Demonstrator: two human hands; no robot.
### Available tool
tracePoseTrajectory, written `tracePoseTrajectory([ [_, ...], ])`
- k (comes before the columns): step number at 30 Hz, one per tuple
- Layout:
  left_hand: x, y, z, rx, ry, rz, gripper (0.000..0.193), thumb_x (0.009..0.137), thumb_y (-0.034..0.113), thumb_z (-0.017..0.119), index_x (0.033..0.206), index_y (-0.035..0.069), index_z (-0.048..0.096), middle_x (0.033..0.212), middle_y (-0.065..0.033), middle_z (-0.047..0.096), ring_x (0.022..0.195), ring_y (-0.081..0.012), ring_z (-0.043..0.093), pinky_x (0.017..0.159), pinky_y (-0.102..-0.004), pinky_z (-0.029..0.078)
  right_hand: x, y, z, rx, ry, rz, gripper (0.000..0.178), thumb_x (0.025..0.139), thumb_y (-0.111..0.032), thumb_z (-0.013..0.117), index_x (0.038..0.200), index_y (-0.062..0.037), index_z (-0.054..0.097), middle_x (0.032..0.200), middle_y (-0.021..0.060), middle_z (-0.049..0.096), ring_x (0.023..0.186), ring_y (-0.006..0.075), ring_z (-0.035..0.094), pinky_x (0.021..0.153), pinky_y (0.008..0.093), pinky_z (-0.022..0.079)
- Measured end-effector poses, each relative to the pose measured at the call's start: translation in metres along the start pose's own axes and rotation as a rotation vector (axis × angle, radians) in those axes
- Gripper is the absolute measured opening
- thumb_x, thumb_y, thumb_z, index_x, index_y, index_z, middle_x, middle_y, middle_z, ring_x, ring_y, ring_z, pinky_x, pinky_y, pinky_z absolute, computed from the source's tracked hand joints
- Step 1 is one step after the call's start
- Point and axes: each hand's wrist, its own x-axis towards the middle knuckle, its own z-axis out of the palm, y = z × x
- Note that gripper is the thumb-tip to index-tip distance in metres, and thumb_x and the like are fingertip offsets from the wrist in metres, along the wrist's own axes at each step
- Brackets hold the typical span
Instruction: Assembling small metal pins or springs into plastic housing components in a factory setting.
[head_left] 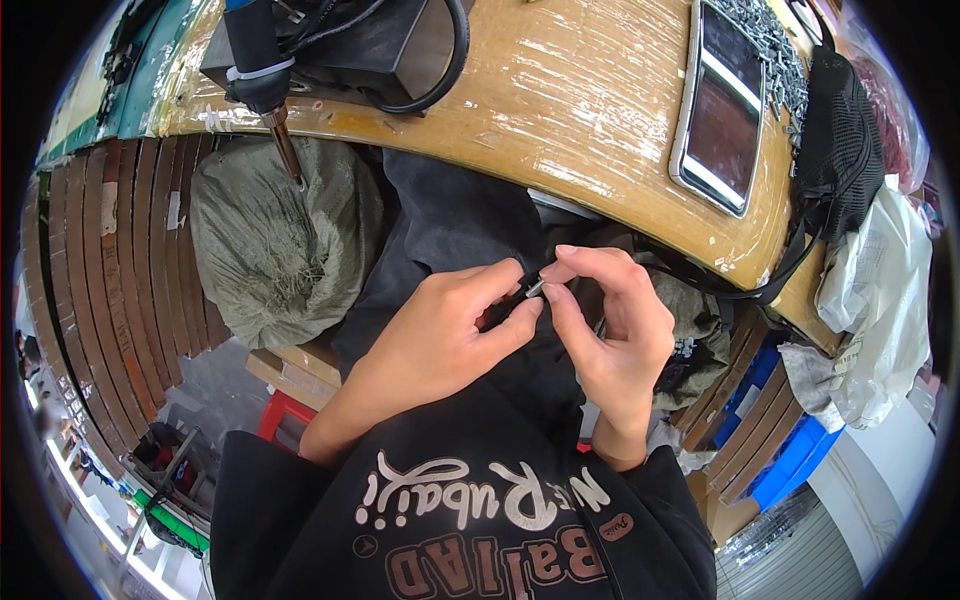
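Observation:
Over my lap, my left hand (pixel 440 325) and my right hand (pixel 622 325) come together with thumbs and forefingers closed in pinches. Between their fingertips is a small silver metal piece (pixel 535 288), short and narrow. Its exact kind is too small to make out. The right thumb and forefinger grip its upper end, while the left fingertips close around its lower end. Dark trousers (pixel 460 215) lie behind the hands.
A wood-coloured table (pixel 570 90) stands ahead, with a silver-framed flat rectangular thing (pixel 722 120) and a heap of small metal parts (pixel 765 45). A blue-and-black tool (pixel 262 75) with a metal tip hangs at upper left, above a grey-green sack (pixel 275 240). Brown boards (pixel 110 270) stack left.

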Motion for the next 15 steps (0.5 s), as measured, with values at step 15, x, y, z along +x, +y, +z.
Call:
tracePoseTrajectory([
  [15,-0.0002,0.0004,0.0001,0.048,-0.026,0.05,0.018,0.084,0.012,0.052,0.075,-0.001,0.043,0.062,-0.0154,0.047,0.053,-0.0306,0.047,0.048,-0.0353,0.035,0.0004,0.0077,-0.0027,0.116,-0.063,0.084,0.025,0.066,0.011,0.06,0.09,0.0023,0.057,0.081,0.0108,0.057,0.07,0.0186,0.057,0.063,0.0264,0.046],
])
